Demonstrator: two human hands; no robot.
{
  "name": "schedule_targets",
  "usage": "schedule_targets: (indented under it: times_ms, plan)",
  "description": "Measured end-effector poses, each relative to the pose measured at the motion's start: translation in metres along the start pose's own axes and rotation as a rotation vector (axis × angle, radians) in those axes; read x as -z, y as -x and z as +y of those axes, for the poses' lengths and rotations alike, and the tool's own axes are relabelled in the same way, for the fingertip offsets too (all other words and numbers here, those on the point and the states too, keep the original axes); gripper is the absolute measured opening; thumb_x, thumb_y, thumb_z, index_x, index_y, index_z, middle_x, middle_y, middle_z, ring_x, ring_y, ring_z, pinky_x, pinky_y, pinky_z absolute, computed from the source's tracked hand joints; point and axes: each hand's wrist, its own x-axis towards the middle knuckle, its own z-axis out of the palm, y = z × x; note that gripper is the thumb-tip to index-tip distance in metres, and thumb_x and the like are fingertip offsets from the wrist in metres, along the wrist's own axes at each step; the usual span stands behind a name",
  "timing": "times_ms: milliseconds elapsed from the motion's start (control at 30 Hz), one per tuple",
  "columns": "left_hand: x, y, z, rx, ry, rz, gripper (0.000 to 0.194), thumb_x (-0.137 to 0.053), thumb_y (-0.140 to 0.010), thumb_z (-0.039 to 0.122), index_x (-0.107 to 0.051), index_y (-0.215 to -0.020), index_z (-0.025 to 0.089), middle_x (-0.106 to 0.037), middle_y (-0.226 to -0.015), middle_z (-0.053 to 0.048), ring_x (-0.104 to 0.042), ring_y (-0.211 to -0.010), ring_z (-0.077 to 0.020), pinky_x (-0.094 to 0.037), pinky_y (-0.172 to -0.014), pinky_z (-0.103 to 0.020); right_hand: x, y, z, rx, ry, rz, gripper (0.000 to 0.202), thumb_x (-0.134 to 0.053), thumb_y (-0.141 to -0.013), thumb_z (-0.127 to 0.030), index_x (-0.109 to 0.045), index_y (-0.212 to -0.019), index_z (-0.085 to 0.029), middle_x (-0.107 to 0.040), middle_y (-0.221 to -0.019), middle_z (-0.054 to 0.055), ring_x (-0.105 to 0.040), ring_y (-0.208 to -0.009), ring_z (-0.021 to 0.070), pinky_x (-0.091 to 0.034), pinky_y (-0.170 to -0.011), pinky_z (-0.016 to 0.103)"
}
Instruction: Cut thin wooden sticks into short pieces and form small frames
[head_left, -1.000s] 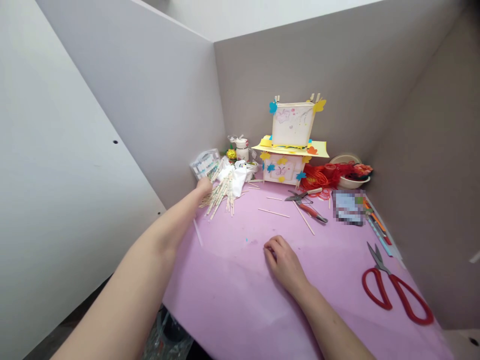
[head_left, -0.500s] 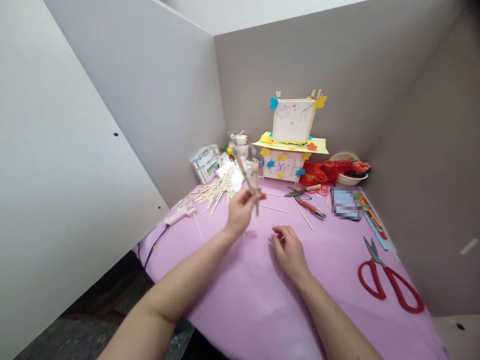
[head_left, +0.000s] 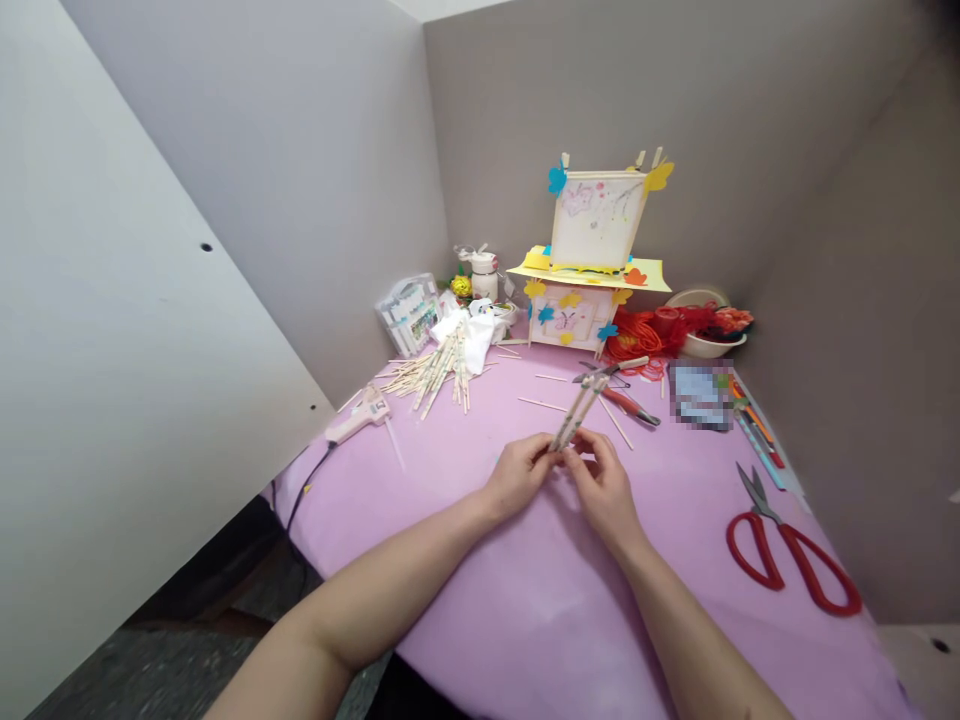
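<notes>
Between my two hands, several thin wooden sticks with printed green bands [head_left: 577, 412] stand tilted over the table. My left hand [head_left: 519, 472] pinches them near the lower end. From the other side, my right hand [head_left: 602, 485] has its thumb and fingers closed on the same sticks. Just behind the held sticks lie red-handled pliers [head_left: 630, 405]. A pile of similar sticks [head_left: 442, 372] rests at the back left. A paper-and-stick lantern [head_left: 596, 225] with yellow and blue cut-outs stands at the back.
A glue gun [head_left: 361, 418] with a cord lies on the left of the purple-covered table [head_left: 480, 590]. Red-handled scissors [head_left: 787, 545] are at the right. Red cord [head_left: 637, 335] and a cream bowl [head_left: 712, 345] sit at the back right. Grey panels [head_left: 600, 90] enclose the table.
My left hand has brought the sticks down and to the right. My right hand has closed on them too. The view has shifted slightly.
</notes>
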Motion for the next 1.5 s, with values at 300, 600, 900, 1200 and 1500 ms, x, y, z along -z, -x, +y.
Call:
schedule_targets:
  times_ms: [300, 600, 900, 1200, 1500]
  plan:
    - [-0.019, 0.018, 0.011, 0.542, 0.648, -0.543, 0.038, -0.074, -0.070, 0.039, -0.056, -0.091, 0.014, -0.067, -0.081, -0.008, -0.065, -0.063, -0.0158, -0.051, -0.060, -0.028, 0.013, -0.010, -0.004, -0.437, -0.600, -0.009, 0.030, -0.062, -0.080, -0.046, -0.069, -0.084, -0.018, -0.067, -0.080, 0.004, -0.061, -0.075, 0.0148, -0.048, -0.073, 0.027]
    - [-0.021, 0.024, 0.019, 0.745, 0.911, -0.676, 0.038, -0.071, -0.076, 0.028, -0.055, -0.108, 0.016, -0.066, -0.093, -0.010, -0.068, -0.083, -0.0210, -0.055, -0.073, -0.034, 0.018, -0.018, -0.001, -0.526, -0.777, 0.019, 0.027, -0.067, -0.076, -0.042, -0.068, -0.078, -0.016, -0.065, -0.071, 0.002, -0.060, -0.066, 0.0123, -0.050, -0.063, 0.023]
    - [-0.021, 0.022, 0.013, 0.734, 0.811, -0.699, 0.038, -0.068, -0.079, 0.031, -0.053, -0.110, 0.016, -0.068, -0.084, -0.009, -0.066, -0.064, -0.0129, -0.046, -0.050, -0.016, 0.036, -0.028, -0.008, -0.611, -0.988, 0.120, 0.019, -0.058, -0.085, -0.035, -0.064, -0.095, -0.019, -0.066, -0.081, 0.002, -0.060, -0.065, 0.0109, -0.052, -0.064, 0.025]
    - [-0.026, 0.028, 0.016, 0.841, 0.880, -0.773, 0.039, -0.057, -0.085, 0.046, -0.057, -0.106, 0.013, -0.062, -0.070, -0.004, -0.057, -0.051, -0.0098, -0.037, -0.043, -0.018, 0.049, -0.033, 0.001, -0.560, -1.096, 0.065, 0.014, -0.050, -0.090, -0.028, -0.059, -0.083, -0.020, -0.038, -0.058, -0.006, -0.033, -0.042, 0.0056, -0.033, -0.037, 0.014]
    - [-0.063, 0.060, 0.023, 0.799, 0.888, -0.457, 0.029, -0.041, -0.092, 0.045, -0.044, -0.078, 0.019, -0.023, -0.045, 0.010, -0.011, -0.038, -0.0053, -0.007, -0.038, -0.021, 0.046, -0.032, 0.006, -0.568, -1.010, 0.150, 0.015, -0.057, -0.085, -0.033, -0.057, -0.082, -0.018, -0.042, -0.056, -0.007, -0.028, -0.037, 0.0032, -0.025, -0.032, 0.012]
